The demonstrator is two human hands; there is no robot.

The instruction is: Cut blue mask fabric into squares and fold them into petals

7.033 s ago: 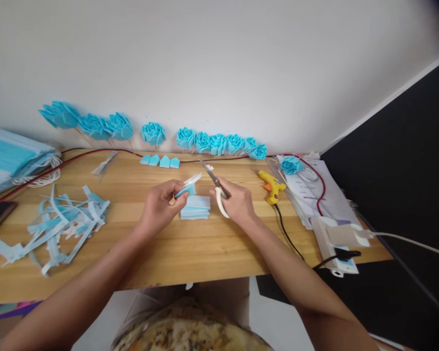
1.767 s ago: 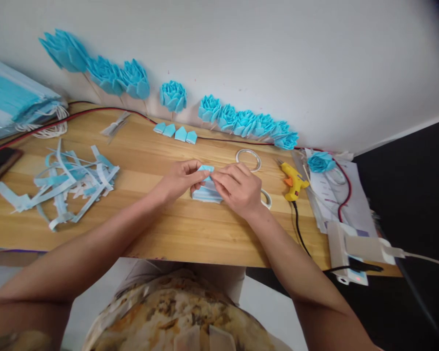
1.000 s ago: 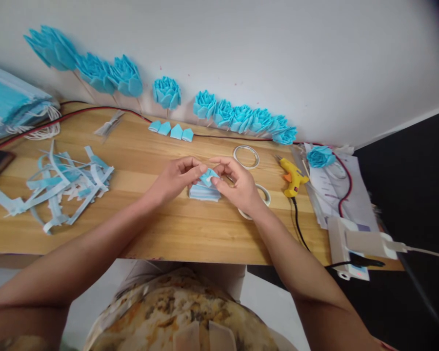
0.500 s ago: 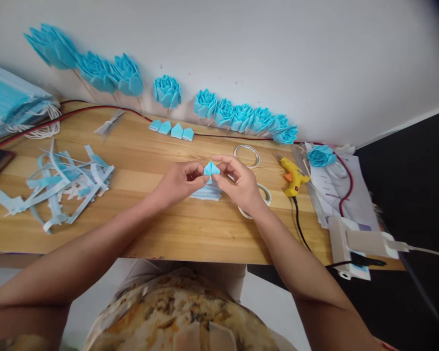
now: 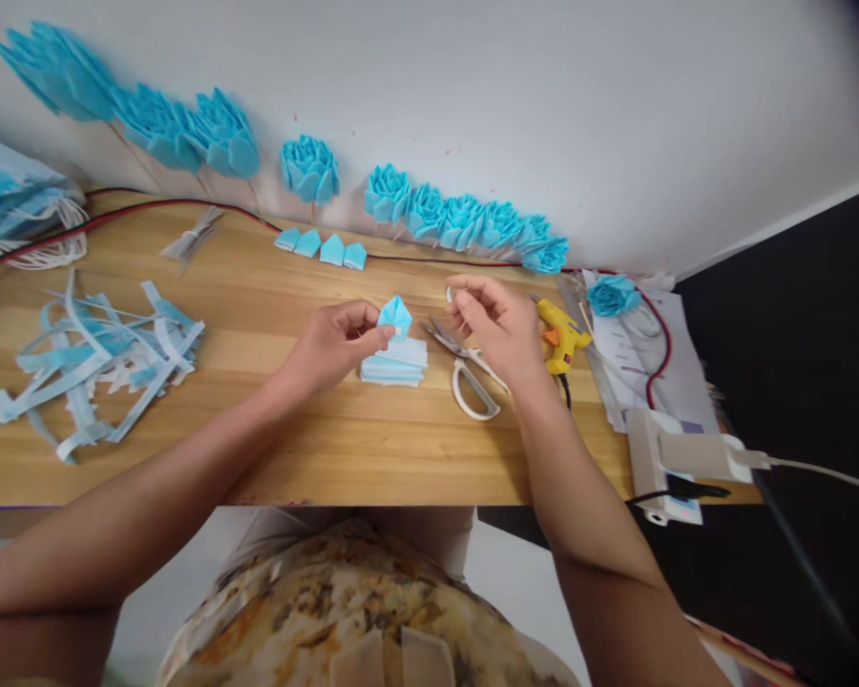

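Left hand (image 5: pixel 329 339) pinches folded blue petal (image 5: pixel 395 314).

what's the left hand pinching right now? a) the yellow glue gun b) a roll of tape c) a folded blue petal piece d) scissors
c: the left hand pinches a folded blue petal piece just above the blue stack; the scissors lie on the table.

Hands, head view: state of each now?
Left hand: closed, pinching the folded blue petal.
Right hand: fingers curled; any hold cannot be told.
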